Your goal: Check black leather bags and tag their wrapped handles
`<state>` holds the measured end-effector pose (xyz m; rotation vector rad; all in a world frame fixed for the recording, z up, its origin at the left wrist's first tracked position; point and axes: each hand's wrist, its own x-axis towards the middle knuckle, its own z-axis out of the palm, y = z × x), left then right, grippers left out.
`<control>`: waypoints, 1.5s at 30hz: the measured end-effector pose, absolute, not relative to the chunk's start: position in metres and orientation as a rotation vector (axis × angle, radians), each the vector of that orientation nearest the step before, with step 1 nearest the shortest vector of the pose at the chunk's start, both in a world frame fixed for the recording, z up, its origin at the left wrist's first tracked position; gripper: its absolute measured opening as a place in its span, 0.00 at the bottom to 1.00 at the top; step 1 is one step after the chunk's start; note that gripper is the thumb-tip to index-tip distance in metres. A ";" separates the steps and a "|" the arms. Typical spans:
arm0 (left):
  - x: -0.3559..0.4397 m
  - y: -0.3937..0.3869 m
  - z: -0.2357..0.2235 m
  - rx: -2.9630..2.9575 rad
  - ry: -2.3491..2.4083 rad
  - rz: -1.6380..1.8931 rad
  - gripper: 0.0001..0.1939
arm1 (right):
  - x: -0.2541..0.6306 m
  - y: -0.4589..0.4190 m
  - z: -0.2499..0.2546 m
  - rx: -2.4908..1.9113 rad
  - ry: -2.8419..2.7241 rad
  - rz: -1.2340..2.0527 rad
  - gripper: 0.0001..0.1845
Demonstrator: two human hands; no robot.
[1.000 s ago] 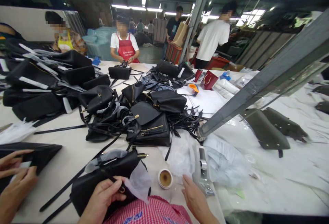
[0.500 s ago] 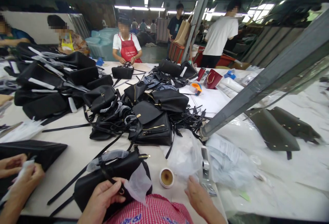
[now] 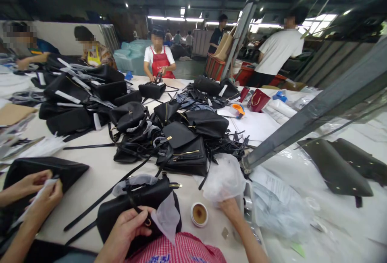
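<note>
From my remote seat I have the left hand (image 3: 131, 228) pinched together on a black leather-look bag (image 3: 116, 214) with a gold-coloured zip; whether the fingers grip a strap or an edge, I can't tell. A gold-coloured ring (image 3: 148, 222) sits just beside those fingertips, and a thin white translucent sheet (image 3: 167, 216) hangs to their right. The bag lies on the pale desk (image 3: 90, 190), under and beyond my left hand, near the red-and-white checked cloth (image 3: 181, 251). Blue characters run along that cloth, cut off at the bottom edge, so I can't read them.

My right hand (image 3: 229, 208) reaches to a crumpled white translucent plastic bag (image 3: 225, 176). Its fingers are hidden there, so I cannot tell how wide they are or whether they hold anything. Between my hands stands a round white tub with brown contents (image 3: 199, 214).

To the right of my right hand, clear plastic wrapping (image 3: 272, 186) carries faint lines of print, too small to read. Beyond both hands is a heap of black bags (image 3: 184, 158); one flap has a small gold-coloured plate (image 3: 169, 138), any marking illegible. Farther off, a co-worker's red apron (image 3: 160, 63) shows white lettering I can't make out. Well left of my left hand, another person's hands (image 3: 48, 190) hold a white strip (image 3: 40, 194).
</note>
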<state>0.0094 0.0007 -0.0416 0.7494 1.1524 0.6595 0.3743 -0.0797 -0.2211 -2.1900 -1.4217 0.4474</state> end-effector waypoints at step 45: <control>-0.038 -0.001 -0.022 0.825 0.952 0.852 0.12 | 0.139 0.015 -0.021 -1.454 -1.645 1.429 0.02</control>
